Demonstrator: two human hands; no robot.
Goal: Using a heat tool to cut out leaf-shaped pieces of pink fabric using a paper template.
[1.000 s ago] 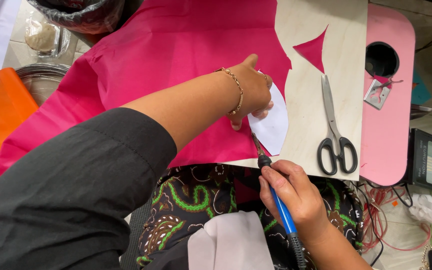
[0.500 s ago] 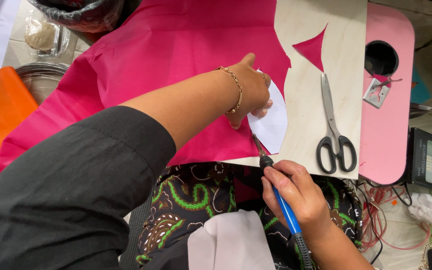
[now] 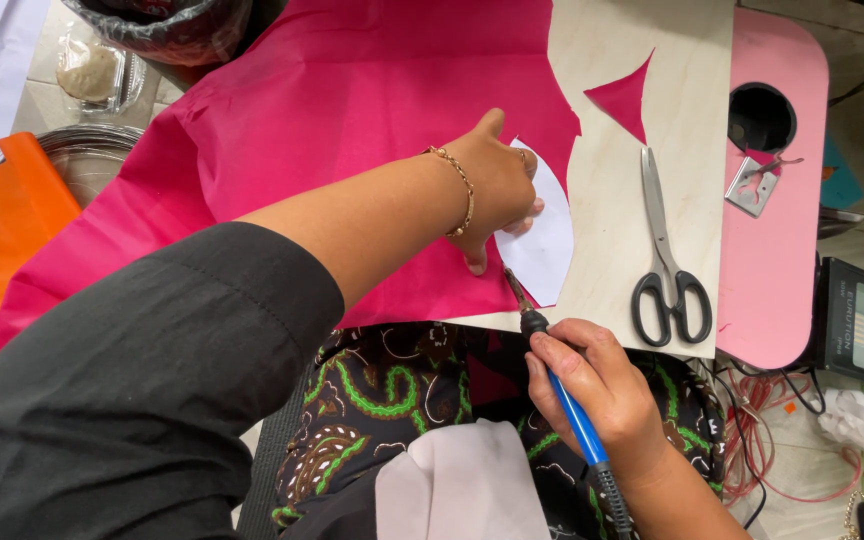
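**Hot tip at the template's edge**

The left hand (image 3: pixel 497 190) lies flat, fingers spread and gripping nothing, pressing a white template (image 3: pixel 544 235) onto the pink fabric (image 3: pixel 352 120) near the board's (image 3: pixel 612 60) front edge. That pressure looks meant to keep template and fabric from sliding while the edge is followed.

The right hand (image 3: pixel 602 390) is clenched round the blue handle of a soldering iron (image 3: pixel 552 370), held like a pen and slanted, so its tip meets the template's lower-left edge just beside the left thumb.

Scissors (image 3: pixel 664 260) lie closed on the bare board toward its right edge, within reach. A pink triangular scrap (image 3: pixel 624 100) sits farther back. Right of the board, a pink table (image 3: pixel 772 270) carries a small metal piece (image 3: pixel 754 185).
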